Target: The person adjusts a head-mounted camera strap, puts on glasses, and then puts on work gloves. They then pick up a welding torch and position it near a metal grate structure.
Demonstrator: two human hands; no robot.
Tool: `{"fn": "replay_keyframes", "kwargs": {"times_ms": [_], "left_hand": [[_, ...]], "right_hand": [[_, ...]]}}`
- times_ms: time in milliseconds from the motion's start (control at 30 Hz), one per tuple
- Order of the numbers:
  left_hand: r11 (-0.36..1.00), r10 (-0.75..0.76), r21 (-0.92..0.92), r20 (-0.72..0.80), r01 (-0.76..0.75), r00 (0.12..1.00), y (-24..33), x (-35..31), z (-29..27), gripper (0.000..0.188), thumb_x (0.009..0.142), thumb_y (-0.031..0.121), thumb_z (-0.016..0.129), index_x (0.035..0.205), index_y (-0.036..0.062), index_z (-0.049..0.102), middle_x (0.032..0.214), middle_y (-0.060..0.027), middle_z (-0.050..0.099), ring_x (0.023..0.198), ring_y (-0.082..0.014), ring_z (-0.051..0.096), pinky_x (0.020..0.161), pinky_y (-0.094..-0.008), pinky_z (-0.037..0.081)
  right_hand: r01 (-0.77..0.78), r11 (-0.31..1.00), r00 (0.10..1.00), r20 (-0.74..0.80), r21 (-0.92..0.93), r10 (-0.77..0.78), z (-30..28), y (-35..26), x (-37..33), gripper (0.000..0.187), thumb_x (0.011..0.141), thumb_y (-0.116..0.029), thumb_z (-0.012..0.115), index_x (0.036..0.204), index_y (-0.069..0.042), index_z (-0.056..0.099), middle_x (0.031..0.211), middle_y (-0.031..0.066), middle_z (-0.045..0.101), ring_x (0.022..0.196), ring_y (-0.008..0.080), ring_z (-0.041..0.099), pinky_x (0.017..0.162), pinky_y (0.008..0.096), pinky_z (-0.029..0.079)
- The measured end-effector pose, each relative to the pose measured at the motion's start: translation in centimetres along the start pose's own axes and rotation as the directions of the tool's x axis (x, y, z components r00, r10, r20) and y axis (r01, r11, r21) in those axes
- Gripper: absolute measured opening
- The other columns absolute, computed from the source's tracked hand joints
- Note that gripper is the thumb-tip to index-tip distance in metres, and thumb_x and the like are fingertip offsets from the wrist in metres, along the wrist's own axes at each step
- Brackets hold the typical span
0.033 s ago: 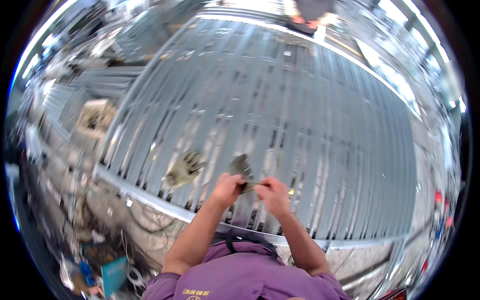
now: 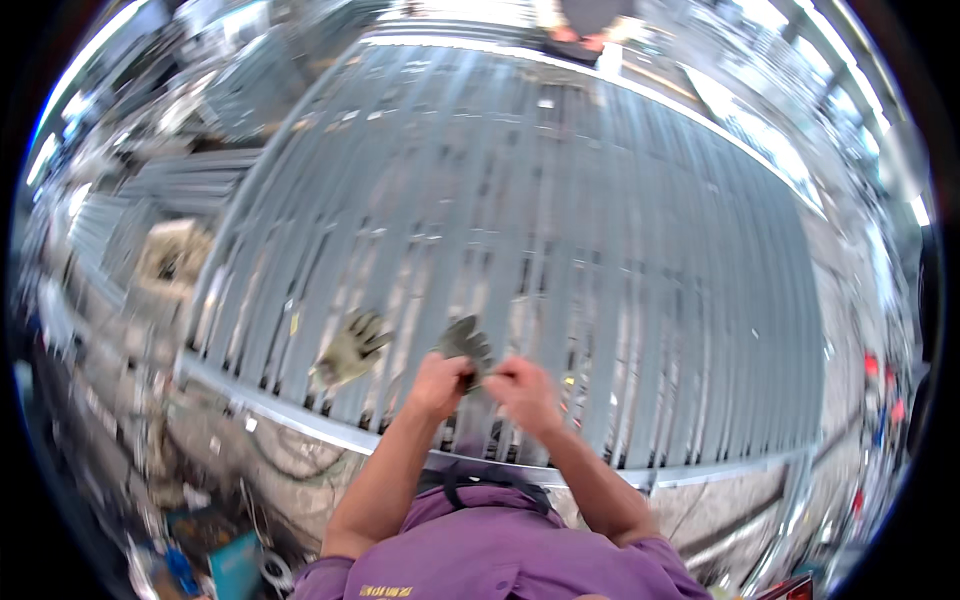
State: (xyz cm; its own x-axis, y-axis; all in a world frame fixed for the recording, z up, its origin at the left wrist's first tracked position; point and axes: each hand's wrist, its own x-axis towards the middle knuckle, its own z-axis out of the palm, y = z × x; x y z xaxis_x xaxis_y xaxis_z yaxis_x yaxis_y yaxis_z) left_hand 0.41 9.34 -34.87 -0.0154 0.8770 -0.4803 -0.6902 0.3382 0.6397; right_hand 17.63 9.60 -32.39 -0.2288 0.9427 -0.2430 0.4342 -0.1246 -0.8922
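Observation:
A grey-green work glove is held over the near part of a rack of metal strips, its fingers pointing away from me. My left hand is closed on the left side of its cuff. Opposite it, my right hand is closed too and appears to pinch the right edge of the cuff. Both hands are bare, and the grip is partly hidden by blur. To the left, a second work glove lies flat on the strips with fingers spread.
Long grey metal strips with gaps between them span a metal frame. A pale box stands beyond its left side. Another person is at the far edge. Clutter with a teal box sits at lower left.
The whole view has shifted slightly, so things sit a little lower and further left. Both hands keep hold of the glove, whose fingers now look more spread.

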Motion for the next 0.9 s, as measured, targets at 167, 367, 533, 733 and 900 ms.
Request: {"fn": "replay_keyframes", "kwargs": {"times_ms": [167, 367, 533, 733, 900], "left_hand": [[0.986, 0.058, 0.142, 0.225, -0.092, 0.973, -0.7, 0.4, -2.5, 0.029, 0.083, 0.001, 0.062, 0.109, -0.0036, 0.074, 0.110, -0.0117, 0.075, 0.100, -0.0233, 0.070, 0.090, -0.0397, 0.055], [0.987, 0.026, 0.147, 0.235, -0.061, 0.972, -3.7, 1.2, -2.2, 0.039, 0.094, -0.003, 0.058, 0.132, -0.0037, 0.064, 0.122, -0.0111, 0.072, 0.106, -0.0231, 0.071, 0.092, -0.0359, 0.057], [0.983, 0.041, 0.156, 0.340, -0.099, 0.939, -4.5, 1.1, 2.9, 0.033, 0.104, 0.015, 0.064, 0.132, -0.0018, 0.067, 0.121, -0.0073, 0.073, 0.102, -0.0198, 0.070, 0.090, -0.0355, 0.056], [0.974, -0.222, 0.016, 0.271, 0.226, 0.937, -8.0, 5.5, 0.6, 0.052, 0.109, 0.020, 0.045, 0.159, 0.0102, 0.034, 0.158, -0.0140, 0.048, 0.149, -0.0314, 0.039, 0.126, -0.0482, 0.029], [0.883, -0.185, -0.278, 0.535, 0.379, 0.824, -9.9, 11.6, 0.6, 0.047, 0.109, 0.021, 0.040, 0.153, 0.0084, 0.048, 0.162, -0.0146, 0.046, 0.154, -0.0340, 0.038, 0.131, -0.0518, 0.025]], "right_hand": [[-0.030, 0.938, 0.999, -0.020, 0.345, 0.039, 1.8, 2.9, -1.0, 0.023, 0.093, -0.021, 0.073, 0.098, 0.001, 0.069, 0.081, 0.0076, 0.069, 0.076, 0.0122, 0.062, 0.069, 0.0330, 0.052], [0.126, 0.962, 0.984, -0.154, 0.244, -0.090, 1.6, 1.7, -3.5, 0.016, 0.092, -0.014, 0.071, 0.097, 0.000, 0.067, 0.079, 0.0103, 0.066, 0.073, 0.0173, 0.062, 0.068, 0.0345, 0.051], [0.179, 0.981, 0.967, -0.196, 0.079, -0.161, 1.5, 2.7, -4.7, 0.016, 0.092, -0.015, 0.069, 0.099, -0.001, 0.063, 0.085, 0.0174, 0.067, 0.076, 0.0321, 0.067, 0.071, 0.0419, 0.053], [0.092, 0.939, 0.967, -0.193, -0.332, -0.163, 0.0, 4.4, -3.9, 0.025, 0.092, -0.027, 0.066, 0.096, -0.003, 0.061, 0.091, 0.0192, 0.068, 0.088, 0.0430, 0.069, 0.077, 0.0536, 0.055], [0.163, 0.901, 0.977, -0.063, -0.402, -0.205, 1.7, 5.0, -4.0, 0.024, 0.091, -0.026, 0.061, 0.093, -0.002, 0.062, 0.089, 0.0210, 0.067, 0.086, 0.0449, 0.068, 0.077, 0.0551, 0.054]]}}
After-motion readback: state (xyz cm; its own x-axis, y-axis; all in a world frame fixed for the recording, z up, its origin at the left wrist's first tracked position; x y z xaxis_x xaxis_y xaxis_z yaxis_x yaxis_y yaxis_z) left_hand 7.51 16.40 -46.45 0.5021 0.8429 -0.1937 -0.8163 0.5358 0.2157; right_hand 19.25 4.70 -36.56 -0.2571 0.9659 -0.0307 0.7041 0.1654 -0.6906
